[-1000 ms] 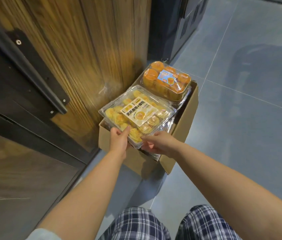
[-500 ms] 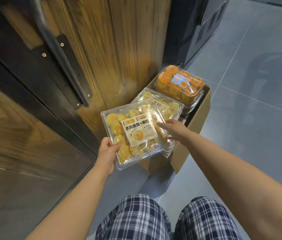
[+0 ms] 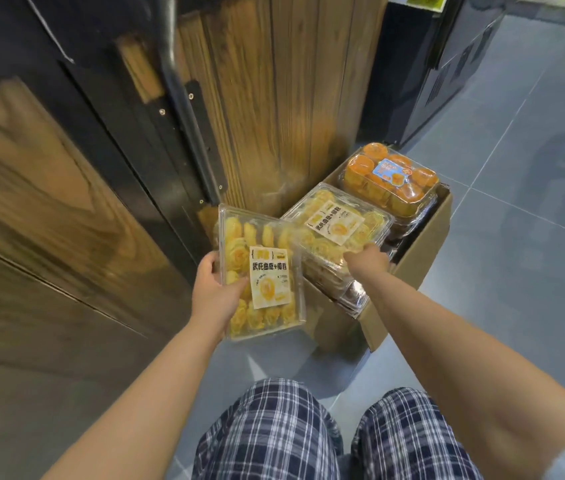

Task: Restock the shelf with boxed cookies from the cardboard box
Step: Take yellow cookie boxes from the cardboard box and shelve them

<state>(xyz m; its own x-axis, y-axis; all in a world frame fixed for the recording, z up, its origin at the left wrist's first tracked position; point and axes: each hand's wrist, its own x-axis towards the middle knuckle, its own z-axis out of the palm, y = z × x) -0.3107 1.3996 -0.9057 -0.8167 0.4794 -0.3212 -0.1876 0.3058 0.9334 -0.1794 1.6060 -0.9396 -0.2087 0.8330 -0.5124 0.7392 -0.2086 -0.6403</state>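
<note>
My left hand (image 3: 212, 292) grips a clear plastic box of yellow cookies (image 3: 260, 275) by its left edge and holds it tilted, lifted clear of the cardboard box (image 3: 412, 268) on the floor. My right hand (image 3: 366, 259) reaches onto the near edge of a second yellow cookie box (image 3: 338, 223), which lies on top in the cardboard box; its fingers are hidden behind the wrist. Behind that lies a box of orange cookies (image 3: 390, 180).
A wooden panel (image 3: 284, 98) and a dark cabinet front with a metal bar (image 3: 184, 98) rise to the left. A black unit (image 3: 440, 64) stands behind the cardboard box. Grey tiled floor (image 3: 516, 237) spreads to the right. My plaid-clad knees (image 3: 309, 431) sit below.
The top yellow cookie box came out of the cardboard box, leftward and up, into my left hand alone. My right hand let go and moved to the second yellow box.
</note>
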